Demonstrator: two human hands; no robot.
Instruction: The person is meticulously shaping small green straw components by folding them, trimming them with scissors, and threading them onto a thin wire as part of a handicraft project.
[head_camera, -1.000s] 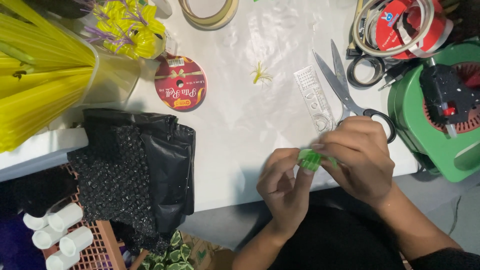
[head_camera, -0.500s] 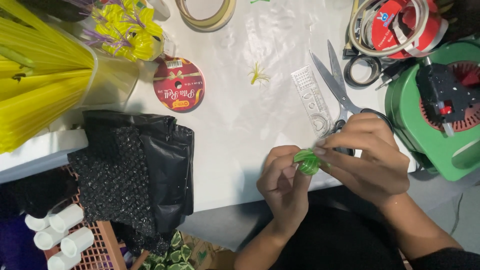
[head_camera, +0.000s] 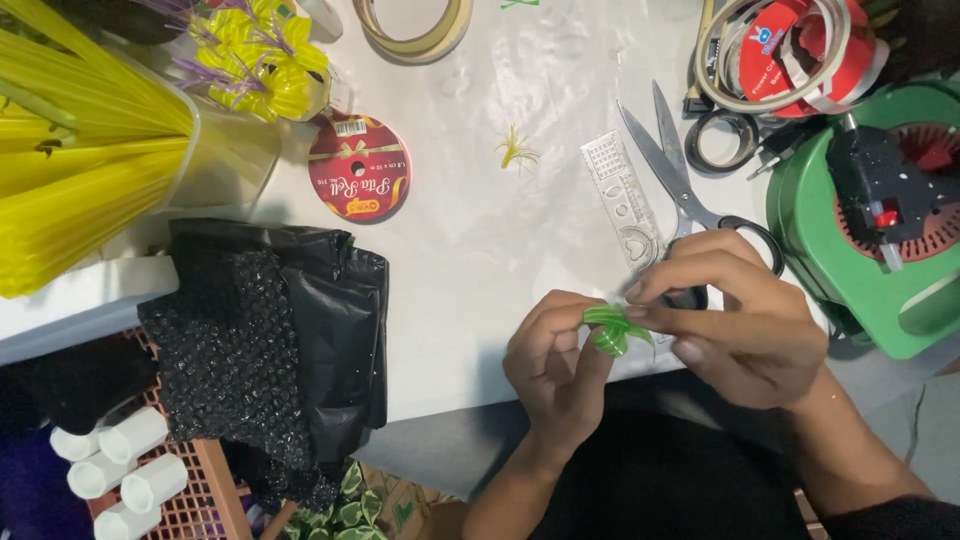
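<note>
Shift: both hands sit slightly lower in the frame than half a second ago, and the green loop has turned a little between the fingertips; everything on the table stays put.
Left hand: left hand (head_camera: 550, 360), lower centre of the frame, fingers curled in close, thumb and forefinger pinched on the near side of the green ribbon piece (head_camera: 612, 328).
Right hand: right hand (head_camera: 735, 315), just right of centre, fingers nearly closed, forefinger and thumb nipping the ribbon's far end (the other fingers are folded under, and what they press on cannot be seen).
Ribbon: a small folded green loop, held in the air between the two hands at the near edge of the white table (head_camera: 470, 240).
Doing it well: in my judgement the fold holds best if both pinches stay close to the crease, the strip kept flat and not twisted, with light, even tension.
Nearby: scissors (head_camera: 675, 180) and a clear ruler (head_camera: 625, 205) just above the hands; a red ribbon spool (head_camera: 358, 168) centre left.
Upper left: yellow straws (head_camera: 80, 150).
Right edge: a green tape dispenser (head_camera: 870, 240).
</note>
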